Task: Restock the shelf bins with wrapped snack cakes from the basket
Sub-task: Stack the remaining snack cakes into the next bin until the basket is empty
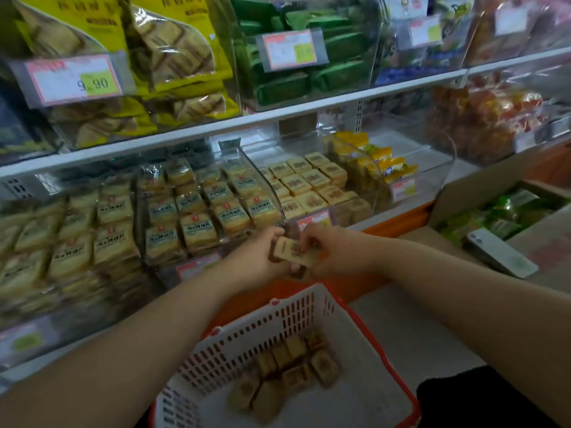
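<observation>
Both hands meet above the basket, in front of the lower shelf's edge. Left hand point(259, 257) curls fingers around a small stack of wrapped snack cakes point(292, 253); right hand point(332, 253) pinches the same stack from the other side, thumb and fingertips on the top cake. Exact count in the stack unclear, blurred.

White slotted basket point(309, 307) with red rim sits below the hands, about a dozen loose cakes point(287, 375) piled on its floor.

Target area: clear acrylic bin point(312, 183) just behind the hands, holding neat rows of matching square cakes; its front lip and a red price tag point(313, 219) stand between the hands and the rows. Bin to the left point(197, 208) is packed with pale wrapped squares bearing red labels. Right of the target, a bin of yellow-wrapped packs point(383, 165).

Upper shelf: yellow bags of waffle-patterned biscuits point(173, 44), green wrapped bars point(287, 72), a tag reading 9.90 point(74, 78).

Right side: open cardboard box point(500, 208) with green packets, a white phone point(502, 253) lying on its flap. Dark fabric point(482, 400) at the bottom right corner.
</observation>
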Demonstrator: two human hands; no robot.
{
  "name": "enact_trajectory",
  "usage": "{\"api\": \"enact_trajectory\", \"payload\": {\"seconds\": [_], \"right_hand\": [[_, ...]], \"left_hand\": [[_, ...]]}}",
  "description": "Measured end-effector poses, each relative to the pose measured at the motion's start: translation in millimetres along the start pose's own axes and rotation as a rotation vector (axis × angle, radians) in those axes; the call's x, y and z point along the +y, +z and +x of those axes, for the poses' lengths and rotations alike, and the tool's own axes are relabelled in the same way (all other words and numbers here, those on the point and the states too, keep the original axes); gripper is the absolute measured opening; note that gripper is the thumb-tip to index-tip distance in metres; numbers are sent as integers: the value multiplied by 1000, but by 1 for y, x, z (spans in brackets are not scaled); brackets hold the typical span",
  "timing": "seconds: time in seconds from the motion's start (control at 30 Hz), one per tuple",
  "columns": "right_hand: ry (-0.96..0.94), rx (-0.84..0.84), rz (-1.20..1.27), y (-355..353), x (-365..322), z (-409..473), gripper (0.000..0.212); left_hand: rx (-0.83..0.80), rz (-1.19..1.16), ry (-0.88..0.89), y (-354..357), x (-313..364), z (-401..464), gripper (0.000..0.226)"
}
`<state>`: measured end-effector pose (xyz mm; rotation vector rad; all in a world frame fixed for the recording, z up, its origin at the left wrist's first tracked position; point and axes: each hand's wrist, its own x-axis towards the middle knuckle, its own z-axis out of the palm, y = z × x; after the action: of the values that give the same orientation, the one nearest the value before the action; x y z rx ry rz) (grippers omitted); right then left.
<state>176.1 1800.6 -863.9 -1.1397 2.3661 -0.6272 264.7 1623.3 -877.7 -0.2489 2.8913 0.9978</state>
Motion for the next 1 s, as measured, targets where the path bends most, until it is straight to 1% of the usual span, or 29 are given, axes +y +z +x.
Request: {"api": "enact_trajectory", "payload": {"seconds": [0.03,0.13,0.17,0.23,0.3,0.37,0.5,0.6,0.7,0.8,0.93,1.0], "right_hand": [[13,45,33,-9,7,1,43],[71,206,103,-38,32,9,43],[93,278,154,-48,41,13,43],[121,449,245,-63,59,24,40],[168,600,256,-74,75,35,38],[253,659,201,-82,88,45,40],[394,687,-67,-87,109,63,44],[437,687,-246,-83,113,75,46],[486,690,-418,-80,109,85,52],[518,620,-480,-75,106,91,55],[555,521,-399,-70,103,93,37],[598,473,-401,-70,102,93,35]], "left_hand": [[93,48,33,1,3,5,70],[374,382,181,-3,1,15,67],[421,462,219,-5,-3,17,66],[402,550,212,-7,-13,23,71],[348,568,175,-6,-21,31,75],[345,577,177,-4,-22,37,71],[428,571,180,0,-15,47,61],[424,589,166,4,-12,51,59],[439,549,148,5,-9,54,55],[442,516,122,1,-8,56,55],[421,513,119,-2,-9,53,57],[410,532,124,-2,-8,51,57]]}}
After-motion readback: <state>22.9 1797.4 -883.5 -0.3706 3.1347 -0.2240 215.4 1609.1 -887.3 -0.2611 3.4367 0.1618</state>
